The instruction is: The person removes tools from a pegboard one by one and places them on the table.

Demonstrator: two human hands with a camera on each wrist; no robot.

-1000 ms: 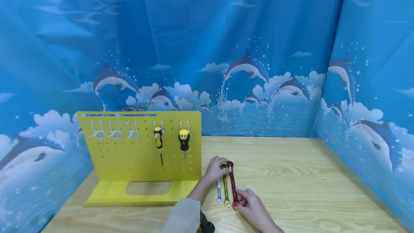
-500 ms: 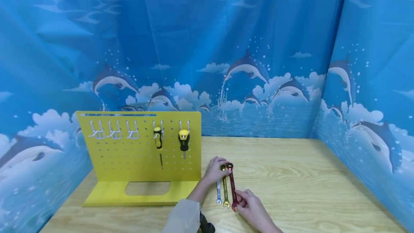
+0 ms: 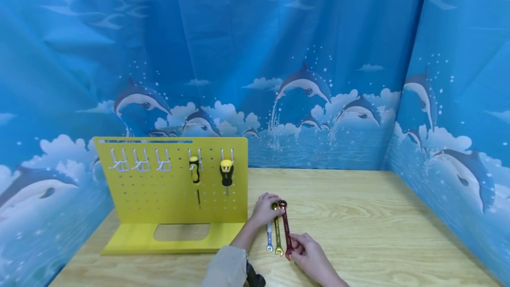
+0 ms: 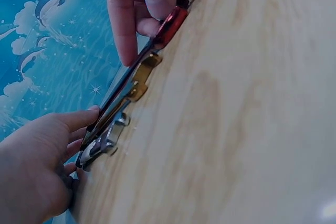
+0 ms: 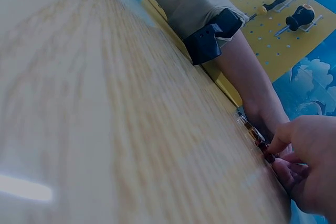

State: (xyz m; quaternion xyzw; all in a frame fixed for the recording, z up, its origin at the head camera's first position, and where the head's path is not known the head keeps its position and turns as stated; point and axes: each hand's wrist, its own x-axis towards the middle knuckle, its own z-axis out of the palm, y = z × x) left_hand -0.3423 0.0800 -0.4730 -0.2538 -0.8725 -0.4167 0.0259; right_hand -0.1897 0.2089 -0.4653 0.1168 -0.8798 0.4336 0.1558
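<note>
Red wrench (image 3: 286,227): long axis fore-and-aft, forked end (image 3: 288,256) nearer.

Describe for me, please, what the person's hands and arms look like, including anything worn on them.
The left forearm has a creased, light beige-grey fabric sleeve, with a black, boxy device worn around its cuff. The left hand and right hand wear no gloves. The visible part of the right forearm is bare.

Slim red metal wrench (image 3: 286,232): dark-ringed
Slim gold metal wrench (image 3: 277,234): yellowish
Slim silver metal wrench (image 3: 269,236): pale
Yellow flat pegboard (image 3: 159,211): hole-dotted
Pale wood-grain tabletop (image 3: 366,220): streaked
Blue draped backdrop (image 3: 247,34): dolphins, clouds
</note>
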